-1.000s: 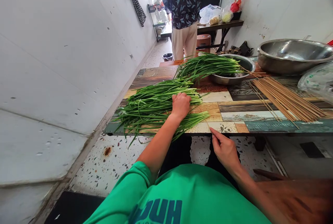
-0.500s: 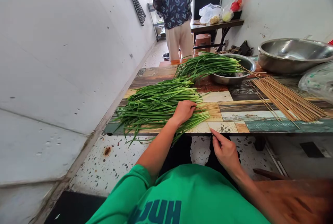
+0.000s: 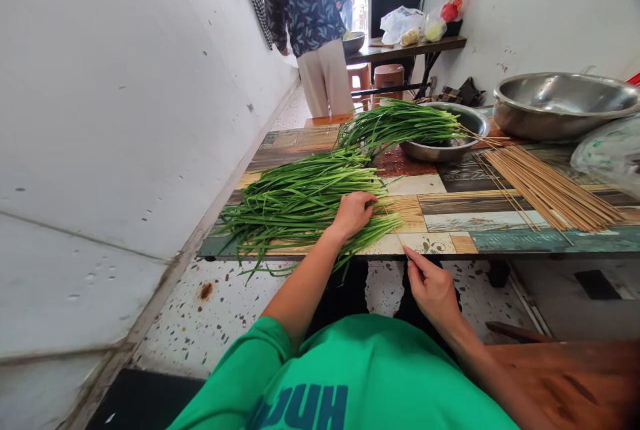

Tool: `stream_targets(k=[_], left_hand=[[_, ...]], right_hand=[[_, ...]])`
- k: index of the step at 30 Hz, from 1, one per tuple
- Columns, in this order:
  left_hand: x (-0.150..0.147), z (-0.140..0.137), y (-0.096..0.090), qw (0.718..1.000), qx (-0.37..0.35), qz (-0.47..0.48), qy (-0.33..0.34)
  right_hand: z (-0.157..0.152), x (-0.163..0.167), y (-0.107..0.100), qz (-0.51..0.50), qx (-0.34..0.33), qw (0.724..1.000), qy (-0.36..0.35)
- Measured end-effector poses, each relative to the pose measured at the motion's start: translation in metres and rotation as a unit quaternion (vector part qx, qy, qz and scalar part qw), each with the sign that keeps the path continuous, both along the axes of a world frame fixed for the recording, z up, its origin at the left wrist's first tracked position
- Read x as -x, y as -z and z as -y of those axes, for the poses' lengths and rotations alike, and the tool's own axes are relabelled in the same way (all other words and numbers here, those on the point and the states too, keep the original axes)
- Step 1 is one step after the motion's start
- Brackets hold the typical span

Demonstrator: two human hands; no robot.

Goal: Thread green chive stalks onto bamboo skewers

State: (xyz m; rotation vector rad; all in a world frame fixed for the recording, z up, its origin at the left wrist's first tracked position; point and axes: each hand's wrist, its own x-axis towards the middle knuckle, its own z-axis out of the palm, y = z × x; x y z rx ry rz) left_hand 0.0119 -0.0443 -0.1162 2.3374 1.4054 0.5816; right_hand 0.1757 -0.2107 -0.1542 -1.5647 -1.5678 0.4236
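Note:
My left hand [image 3: 354, 213] is closed over pale stem ends of the garlic chives [image 3: 305, 193], which lie spread in a pile on the table; its fingertips are partly hidden. At the table's front edge, my right hand [image 3: 433, 283] pinches the end of a thin bamboo skewer [image 3: 399, 238]. That skewer slants up to the left into the stems under my left hand. A second bunch of chives [image 3: 400, 123], with skewers sticking out of its stem ends, rests across the rim of a small steel bowl [image 3: 477, 130].
Loose bamboo skewers [image 3: 555, 187] lie on the patterned table [image 3: 465, 222] to the right. Behind them stand a large steel basin [image 3: 550, 120] and a clear plastic bag [image 3: 607, 157]. A person [image 3: 310, 17] in a patterned shirt stands beyond the table, near a back table [image 3: 390, 51] with bags.
The person at the back has shifted to the left, uncovering a bowl and a stool by the back table. My hands, the skewer and the chives look almost unmoved.

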Motion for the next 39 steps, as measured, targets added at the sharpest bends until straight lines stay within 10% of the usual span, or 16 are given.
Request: stream_targets(k=[39], left_hand=[[-0.001, 0.0023, -0.0023, 1.0, 0.001, -0.025, 0.015]], right_hand=[[-0.0041, -0.0018, -0.004, 0.007, 0.005, 1.0, -0.013]])
